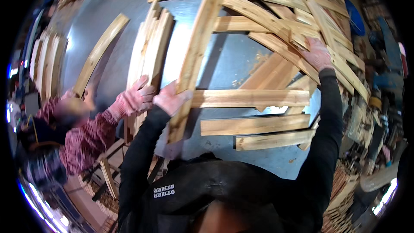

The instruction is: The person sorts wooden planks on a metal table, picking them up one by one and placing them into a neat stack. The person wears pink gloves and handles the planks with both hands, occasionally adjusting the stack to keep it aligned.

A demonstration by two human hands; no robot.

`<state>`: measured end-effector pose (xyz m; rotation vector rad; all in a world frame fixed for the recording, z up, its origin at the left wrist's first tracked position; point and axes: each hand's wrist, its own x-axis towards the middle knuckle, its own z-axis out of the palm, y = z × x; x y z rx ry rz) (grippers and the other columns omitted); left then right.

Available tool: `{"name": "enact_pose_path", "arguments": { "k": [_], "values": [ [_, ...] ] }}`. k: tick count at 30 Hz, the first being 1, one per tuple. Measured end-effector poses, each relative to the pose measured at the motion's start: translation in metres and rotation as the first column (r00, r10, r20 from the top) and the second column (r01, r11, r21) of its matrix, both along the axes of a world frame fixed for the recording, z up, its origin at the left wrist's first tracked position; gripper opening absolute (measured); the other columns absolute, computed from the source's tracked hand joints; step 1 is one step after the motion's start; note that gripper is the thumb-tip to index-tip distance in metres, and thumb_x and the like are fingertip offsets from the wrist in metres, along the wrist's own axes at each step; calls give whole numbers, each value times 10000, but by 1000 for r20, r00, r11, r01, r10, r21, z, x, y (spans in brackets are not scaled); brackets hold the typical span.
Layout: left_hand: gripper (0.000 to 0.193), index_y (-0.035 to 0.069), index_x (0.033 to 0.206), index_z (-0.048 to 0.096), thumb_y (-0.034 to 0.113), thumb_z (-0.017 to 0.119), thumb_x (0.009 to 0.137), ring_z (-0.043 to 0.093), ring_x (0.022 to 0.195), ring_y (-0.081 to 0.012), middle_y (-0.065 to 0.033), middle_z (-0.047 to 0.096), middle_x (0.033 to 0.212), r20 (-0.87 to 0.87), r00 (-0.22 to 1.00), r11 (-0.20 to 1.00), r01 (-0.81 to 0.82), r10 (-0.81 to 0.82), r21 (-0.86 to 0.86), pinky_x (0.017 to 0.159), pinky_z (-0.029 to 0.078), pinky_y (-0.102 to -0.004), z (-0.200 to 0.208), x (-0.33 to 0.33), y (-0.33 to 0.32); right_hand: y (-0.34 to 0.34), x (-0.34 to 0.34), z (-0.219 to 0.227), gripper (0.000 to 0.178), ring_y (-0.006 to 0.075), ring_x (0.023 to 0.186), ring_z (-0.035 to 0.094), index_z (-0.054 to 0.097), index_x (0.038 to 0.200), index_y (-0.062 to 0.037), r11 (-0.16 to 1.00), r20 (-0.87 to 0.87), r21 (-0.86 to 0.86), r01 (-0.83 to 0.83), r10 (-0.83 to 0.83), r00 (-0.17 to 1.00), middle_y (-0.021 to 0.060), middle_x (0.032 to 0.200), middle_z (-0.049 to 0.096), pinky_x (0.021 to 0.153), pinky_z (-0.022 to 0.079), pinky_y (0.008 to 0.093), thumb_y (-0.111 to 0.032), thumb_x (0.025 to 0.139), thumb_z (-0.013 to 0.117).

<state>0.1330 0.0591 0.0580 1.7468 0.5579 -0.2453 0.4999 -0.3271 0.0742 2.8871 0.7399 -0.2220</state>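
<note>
My left hand (172, 98), in a pale pink work glove, is closed round the lower part of a long wooden board (196, 56). That board slants up and away across the metal table. My right hand (318, 55), gloved alike, reaches into a heap of crossed boards at the far right. Its fingers curl over the end of a wooden board (297, 39); the grip is partly hidden. Between my arms lie a crosswise board (254, 98), another pale board (254, 124) and a shorter one (274, 140) nearest me.
A co-worker at my left, in a reddish knitted sleeve (88, 142), has a gloved hand (133, 99) by upright-lying boards (151, 47). One curved-looking board (101, 51) lies beyond. More boards (49, 62) stand stacked at far left. Sawdust dots the blue-grey tabletop (228, 62).
</note>
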Motion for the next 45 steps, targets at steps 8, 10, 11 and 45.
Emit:
{"name": "enact_pose_path", "arguments": {
  "k": [8, 10, 11, 45],
  "values": [
    [425, -22, 1208, 566, 276, 640, 914, 607, 859, -179, -110, 676, 959, 60, 993, 980, -114, 106, 165, 814, 502, -310, -28, 29, -45, 120, 0, 122, 522, 394, 919, 645, 446, 1390, -75, 836, 114, 331, -438, 425, 898, 245, 1098, 636, 882, 511, 443, -320, 942, 551],
    [413, -28, 1197, 567, 287, 620, 935, 605, 859, -183, -112, 674, 959, 63, 989, 981, -139, 131, 138, 815, 501, -305, -6, 34, -56, 134, 13, 69, 678, 371, 1013, 626, 291, 1490, -76, 783, 202, 369, -500, 458, 866, 236, 1182, 609, 912, 501, 444, -136, 884, 589],
    [596, -33, 1306, 497, 388, 640, 909, 635, 950, -241, -174, 661, 1072, 0, 998, 993, -64, 64, 99, 871, 499, -341, 3, 36, -54, 163, -6, 54, 884, 349, 1105, 605, 198, 1529, -53, 915, -23, 329, -234, 255, 967, 237, 1249, 585, 938, 490, 442, -48, 791, 685],
    [387, 107, 1265, 516, 284, 542, 923, 562, 1079, -253, -94, 560, 1156, 73, 786, -2, 94, 614, -996, 906, 484, -463, -86, 42, -94, 126, -108, 45, 482, 311, 1063, 606, 663, 1173, -68, 826, -639, 412, -384, 563, 524, 164, 1076, 684, 928, 474, 394, -459, 895, 623]
  ]
}}
